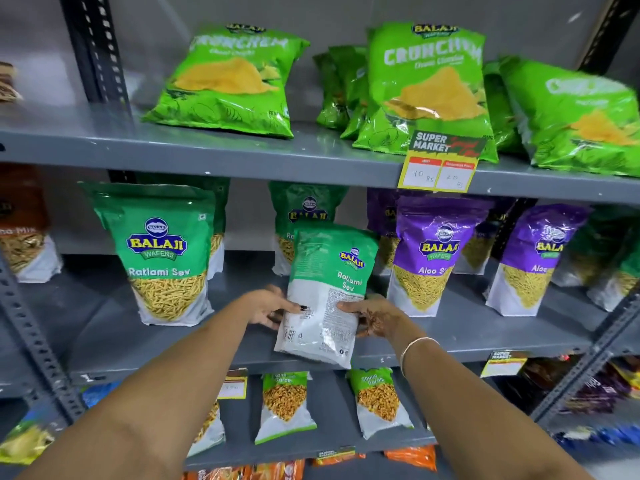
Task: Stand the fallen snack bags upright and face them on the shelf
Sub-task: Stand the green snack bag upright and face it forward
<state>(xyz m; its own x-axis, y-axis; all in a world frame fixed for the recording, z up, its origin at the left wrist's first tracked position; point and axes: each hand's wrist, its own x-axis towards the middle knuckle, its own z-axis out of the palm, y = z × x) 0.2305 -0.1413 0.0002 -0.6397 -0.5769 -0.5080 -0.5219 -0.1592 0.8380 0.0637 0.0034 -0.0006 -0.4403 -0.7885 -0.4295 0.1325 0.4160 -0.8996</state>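
I hold a green-and-white Ratlami Sev bag (327, 292) in front of the middle shelf (485, 336), its printed back side toward me, tilted a little to the left. My left hand (273, 306) grips its left edge and my right hand (372, 315) grips its right edge. To its left another Ratlami Sev bag (162, 252) stands upright, facing forward. Behind the held bag, a third green bag (306, 209) stands at the back of the shelf. Purple Aloo Sev bags (431, 254) stand upright to the right.
On the top shelf (242, 157) light-green Crunchem bags (232, 81) lean back, with a yellow price tag (440, 164) at the edge. The lower shelf holds small Chana Garam bags (285, 405). Grey slotted uprights (34, 344) frame the bay on the left and right.
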